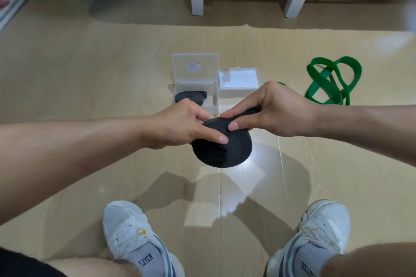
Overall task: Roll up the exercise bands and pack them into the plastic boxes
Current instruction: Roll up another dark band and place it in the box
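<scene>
Wooden floor, green band beside boxes.

Black band, green band

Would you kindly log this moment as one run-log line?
both hands grip black roll | open box holds black band | green band unrolled on floor
</scene>
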